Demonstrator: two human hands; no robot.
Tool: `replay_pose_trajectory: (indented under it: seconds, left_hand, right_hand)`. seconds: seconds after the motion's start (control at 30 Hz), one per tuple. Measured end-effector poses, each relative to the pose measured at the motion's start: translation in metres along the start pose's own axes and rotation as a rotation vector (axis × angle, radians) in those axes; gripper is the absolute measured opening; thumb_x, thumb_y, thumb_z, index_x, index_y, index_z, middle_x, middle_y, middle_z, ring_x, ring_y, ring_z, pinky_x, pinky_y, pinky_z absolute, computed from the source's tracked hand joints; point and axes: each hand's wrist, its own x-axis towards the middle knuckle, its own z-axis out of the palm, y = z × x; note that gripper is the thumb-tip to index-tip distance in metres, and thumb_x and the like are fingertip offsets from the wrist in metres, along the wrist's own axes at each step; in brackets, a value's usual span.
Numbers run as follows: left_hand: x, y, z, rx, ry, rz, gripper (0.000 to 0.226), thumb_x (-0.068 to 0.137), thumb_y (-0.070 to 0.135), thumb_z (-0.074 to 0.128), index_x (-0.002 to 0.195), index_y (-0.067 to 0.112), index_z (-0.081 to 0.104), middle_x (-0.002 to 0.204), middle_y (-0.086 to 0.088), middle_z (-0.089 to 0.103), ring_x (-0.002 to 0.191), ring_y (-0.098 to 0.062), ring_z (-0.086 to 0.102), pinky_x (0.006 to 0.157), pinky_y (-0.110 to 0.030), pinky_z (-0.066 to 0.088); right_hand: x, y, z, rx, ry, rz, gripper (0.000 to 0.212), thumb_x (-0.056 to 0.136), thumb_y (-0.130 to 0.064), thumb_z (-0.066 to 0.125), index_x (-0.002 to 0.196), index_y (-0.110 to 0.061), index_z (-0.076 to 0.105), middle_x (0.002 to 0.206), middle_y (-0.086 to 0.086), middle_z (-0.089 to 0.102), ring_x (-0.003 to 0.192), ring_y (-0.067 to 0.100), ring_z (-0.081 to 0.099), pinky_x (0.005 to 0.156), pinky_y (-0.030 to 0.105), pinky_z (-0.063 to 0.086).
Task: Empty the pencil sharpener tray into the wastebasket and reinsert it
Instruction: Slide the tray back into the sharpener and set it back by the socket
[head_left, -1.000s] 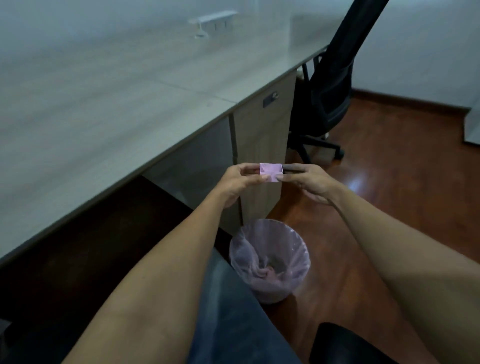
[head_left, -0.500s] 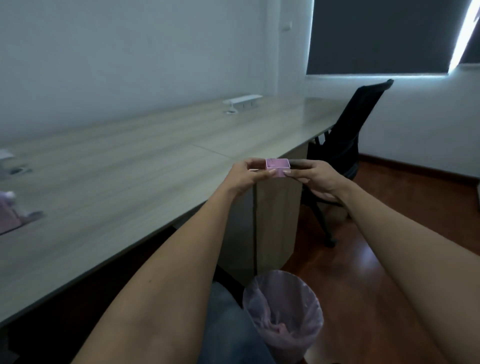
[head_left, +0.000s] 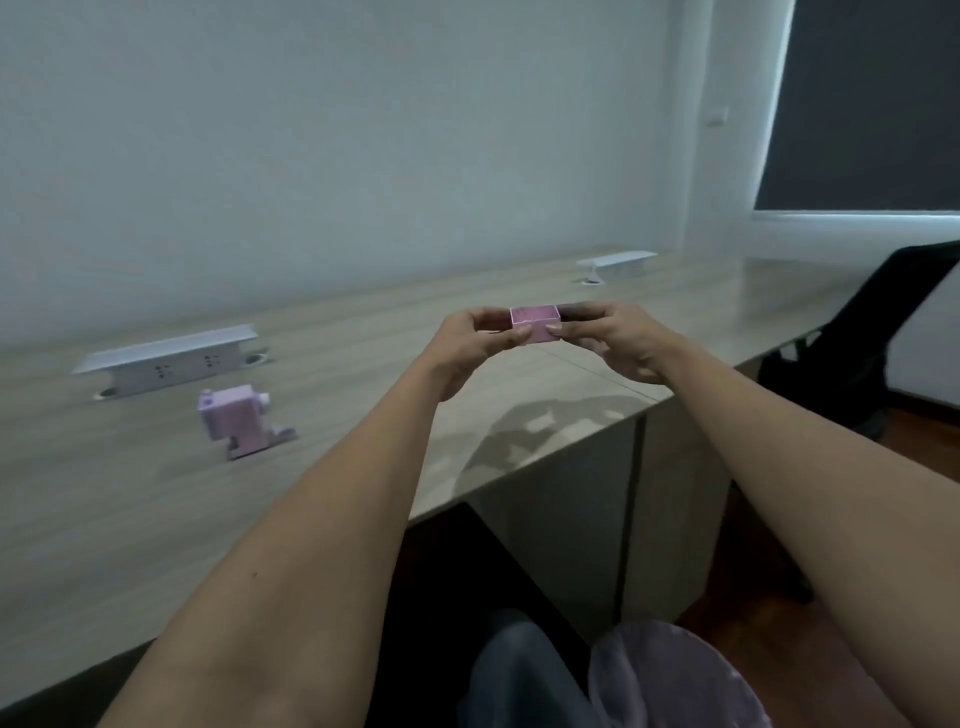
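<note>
The tray (head_left: 536, 323) has risen from above the wastebasket (head_left: 675, 675) to tabletop (head_left: 363, 415) height; both hands' fingers (head_left: 511, 338) pinch it level, open side up, for reinsertion into the sharpener (head_left: 236, 418).

Wooden desk (head_left: 130, 519); two white socket boxes (head_left: 166, 358) (head_left: 618, 262), blurred; black chair (head_left: 857, 353) at right.

Tray (head_left: 536, 324): pink, open side up, pinched between left hand (head_left: 470, 347) and right hand (head_left: 618, 340) above the desk (head_left: 363, 332)
Sharpener (head_left: 236, 417): pink, on desk, well left
Wastebasket (head_left: 675, 675): bottom edge, lined
</note>
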Motion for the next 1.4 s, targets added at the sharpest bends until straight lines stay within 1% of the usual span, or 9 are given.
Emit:
replay_pose_trajectory:
  seconds: [0.33, 0.47, 0.53, 0.67, 0.77, 0.97, 1.17, 1.3, 1.4]
  left_hand:
    - [-0.049, 0.026, -0.147, 0.098, 0.220, 0.001, 0.049, 0.088, 0.015, 0.077, 0.134, 0.001, 0.063, 0.130, -0.014, 0.071, 0.126, -0.025, 0.066, 0.111, -0.031, 0.048]
    - [-0.070, 0.031, -0.196, 0.177, 0.273, -0.013, 0.047, 0.088, 0.018, 0.077, 0.132, 0.006, 0.066, 0.127, -0.008, 0.074, 0.107, -0.007, 0.073, 0.083, -0.008, 0.053]
    - [-0.081, 0.032, -0.217, 0.205, 0.299, -0.021, 0.045, 0.089, 0.020, 0.077, 0.131, 0.007, 0.068, 0.122, -0.004, 0.075, 0.093, 0.004, 0.073, 0.075, -0.006, 0.052]
    - [-0.106, 0.025, -0.254, 0.229, 0.386, -0.057, 0.045, 0.089, 0.023, 0.077, 0.131, 0.008, 0.068, 0.128, -0.006, 0.073, 0.119, -0.019, 0.068, 0.100, -0.029, 0.051]
    - [-0.126, 0.015, -0.276, 0.207, 0.441, -0.081, 0.048, 0.090, 0.018, 0.076, 0.133, 0.003, 0.065, 0.131, -0.012, 0.071, 0.126, -0.026, 0.065, 0.090, -0.016, 0.055]
    - [-0.159, -0.007, -0.305, 0.174, 0.584, -0.121, 0.048, 0.088, 0.016, 0.077, 0.132, 0.002, 0.064, 0.131, -0.015, 0.070, 0.125, -0.026, 0.066, 0.110, -0.032, 0.049]
    - [-0.193, -0.037, -0.331, 0.171, 0.681, -0.187, 0.043, 0.088, 0.014, 0.077, 0.128, 0.005, 0.065, 0.121, -0.009, 0.071, 0.109, -0.018, 0.066, 0.100, -0.027, 0.049]
    - [-0.210, -0.066, -0.335, 0.156, 0.709, -0.280, 0.051, 0.088, 0.014, 0.077, 0.134, 0.001, 0.060, 0.126, -0.013, 0.069, 0.116, -0.025, 0.067, 0.094, -0.025, 0.053]
    - [-0.216, -0.088, -0.327, 0.173, 0.715, -0.367, 0.051, 0.088, 0.013, 0.077, 0.134, 0.000, 0.059, 0.126, -0.015, 0.068, 0.107, -0.024, 0.065, 0.079, -0.026, 0.055]
  right_hand:
    - [0.077, -0.026, 0.141, 0.015, -0.258, -0.039, 0.041, 0.086, -0.003, 0.075, 0.125, 0.003, 0.067, 0.124, 0.010, 0.073, 0.119, 0.015, 0.068, 0.102, 0.023, 0.047]
    - [0.100, -0.027, 0.193, 0.030, -0.331, -0.044, 0.041, 0.085, -0.004, 0.076, 0.125, 0.002, 0.067, 0.124, 0.009, 0.073, 0.119, 0.015, 0.068, 0.101, 0.023, 0.047]
    - [0.109, -0.026, 0.217, 0.035, -0.371, -0.044, 0.041, 0.086, -0.004, 0.076, 0.125, 0.002, 0.067, 0.124, 0.009, 0.073, 0.119, 0.015, 0.068, 0.098, 0.021, 0.050]
    - [0.124, -0.018, 0.264, 0.062, -0.416, -0.034, 0.041, 0.086, -0.001, 0.074, 0.125, 0.003, 0.067, 0.124, 0.011, 0.073, 0.115, 0.014, 0.070, 0.092, 0.018, 0.052]
    - [0.133, -0.007, 0.297, 0.068, -0.475, -0.018, 0.041, 0.085, -0.001, 0.074, 0.125, 0.003, 0.067, 0.123, 0.010, 0.074, 0.115, 0.014, 0.070, 0.092, 0.018, 0.052]
    - [0.148, 0.024, 0.340, 0.077, -0.485, -0.005, 0.051, 0.082, -0.003, 0.079, 0.129, 0.006, 0.063, 0.130, 0.014, 0.069, 0.126, 0.021, 0.063, 0.112, 0.031, 0.043]
    - [0.152, 0.057, 0.343, -0.064, -0.432, -0.025, 0.053, 0.079, -0.010, 0.083, 0.128, -0.001, 0.066, 0.116, -0.002, 0.073, 0.108, 0.002, 0.065, 0.099, 0.024, 0.039]
    - [0.150, 0.075, 0.337, -0.136, -0.441, -0.026, 0.051, 0.080, -0.015, 0.083, 0.127, -0.004, 0.068, 0.124, 0.004, 0.071, 0.118, 0.012, 0.062, 0.100, 0.025, 0.038]
    - [0.148, 0.082, 0.335, -0.156, -0.463, -0.020, 0.050, 0.080, -0.024, 0.084, 0.126, -0.008, 0.071, 0.122, -0.002, 0.073, 0.117, 0.008, 0.062, 0.100, 0.024, 0.038]
